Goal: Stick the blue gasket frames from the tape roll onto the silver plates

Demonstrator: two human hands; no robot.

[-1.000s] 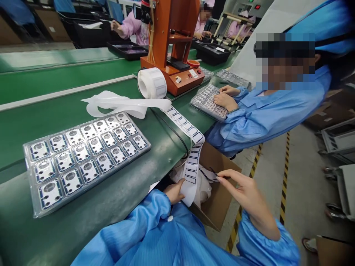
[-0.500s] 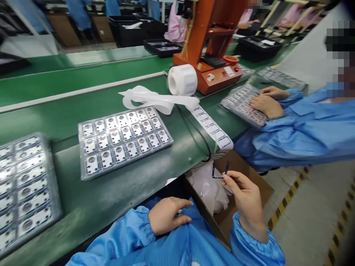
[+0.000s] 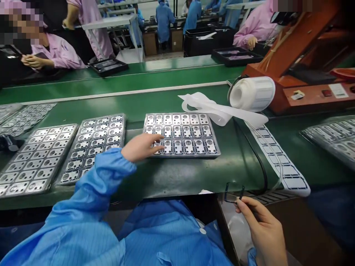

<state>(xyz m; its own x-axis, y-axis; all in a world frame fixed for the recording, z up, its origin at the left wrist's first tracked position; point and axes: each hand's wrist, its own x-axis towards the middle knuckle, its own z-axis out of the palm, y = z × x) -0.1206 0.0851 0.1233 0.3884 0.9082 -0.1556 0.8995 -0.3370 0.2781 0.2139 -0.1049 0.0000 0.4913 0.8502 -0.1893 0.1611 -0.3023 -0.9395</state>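
blue, finely striped smock, gathered cuffs, white button

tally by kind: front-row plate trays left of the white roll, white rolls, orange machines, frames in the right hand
Plate trays, front row, as seen from above: 3
White roll: 1
Orange machine: 1
Dark U-shaped frame in the right hand: 1
Total: 6

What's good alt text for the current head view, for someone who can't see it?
A person's right hand pinches a thin, dark, U-shaped strip, while the left hand is at the left end of a tray of flat, silvery parts on a green table. A white roll and an orange machine are at the right.
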